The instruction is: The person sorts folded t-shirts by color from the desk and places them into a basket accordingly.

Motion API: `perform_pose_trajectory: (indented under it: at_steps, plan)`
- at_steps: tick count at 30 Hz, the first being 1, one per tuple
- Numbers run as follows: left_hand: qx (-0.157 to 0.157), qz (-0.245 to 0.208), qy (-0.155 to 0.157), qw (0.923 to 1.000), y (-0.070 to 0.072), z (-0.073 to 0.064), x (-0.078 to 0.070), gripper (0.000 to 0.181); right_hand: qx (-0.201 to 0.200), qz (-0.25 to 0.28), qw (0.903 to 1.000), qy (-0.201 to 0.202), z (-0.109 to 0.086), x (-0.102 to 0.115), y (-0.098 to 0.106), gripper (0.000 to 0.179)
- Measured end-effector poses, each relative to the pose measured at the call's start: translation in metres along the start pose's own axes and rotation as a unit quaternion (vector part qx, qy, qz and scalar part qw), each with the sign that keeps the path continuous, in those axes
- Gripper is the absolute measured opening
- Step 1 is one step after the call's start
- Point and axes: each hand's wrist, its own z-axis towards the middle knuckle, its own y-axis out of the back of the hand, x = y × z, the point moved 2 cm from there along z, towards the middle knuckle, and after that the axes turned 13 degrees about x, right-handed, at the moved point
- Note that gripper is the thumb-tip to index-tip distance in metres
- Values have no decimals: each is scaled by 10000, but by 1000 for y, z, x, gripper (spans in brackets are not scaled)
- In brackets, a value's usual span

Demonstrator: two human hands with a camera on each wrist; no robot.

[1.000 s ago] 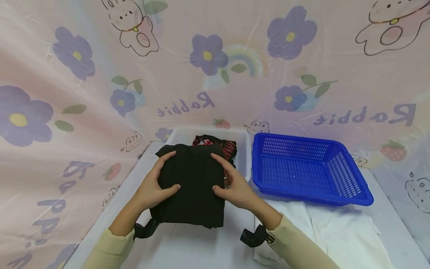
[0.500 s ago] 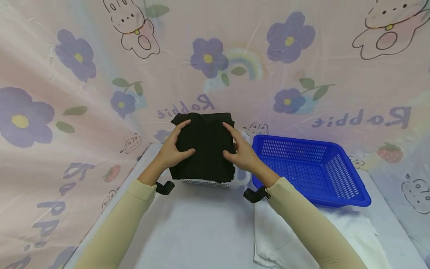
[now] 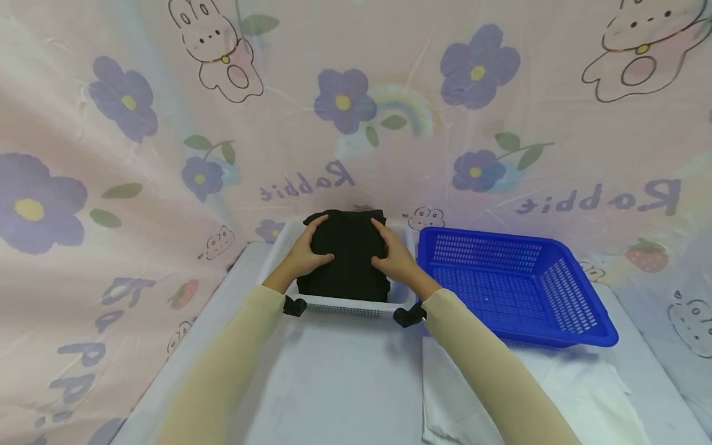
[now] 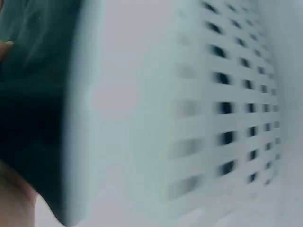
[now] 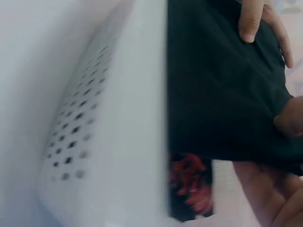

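A folded black garment (image 3: 353,266) lies inside the white perforated basket (image 3: 347,305) at the back of the table. My left hand (image 3: 305,253) grips its left side, thumb on top and the other fingers along the edge. Its right side is held by my right hand (image 3: 396,254) in the same manner. In the right wrist view, the right thumb (image 5: 289,118) presses on the black cloth while fingers reach underneath. Below the garment there, a black and red patterned cloth (image 5: 191,184) shows in the basket; in the head view it is hidden.
A blue perforated basket (image 3: 597,330) stands right of the white one. White folded cloth (image 3: 556,395) lies in front of it, partly covered by the right sleeve. A printed curtain (image 3: 356,154) hangs close behind both baskets.
Both hands have carried the black garment away from me, over the white basket, then lowered it inside. It now covers the red patterned cloth seen earlier.
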Motion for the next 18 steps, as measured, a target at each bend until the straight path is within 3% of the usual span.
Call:
perform_pose_trajectory:
  at_steps: [7,14,18]
  plan:
    - [405,85,703,9967,-18,8,23,95,201,384,9946,-944,7,-27,-15,88]
    - [88,-811,1089,9907,-23,10,37,94,-49,562,9917,-1157,11,-33,-25,86]
    - [22,-1001,1189,9878,-24,12,43,91,-169,443,9916,-1208,14,-37,-32,84]
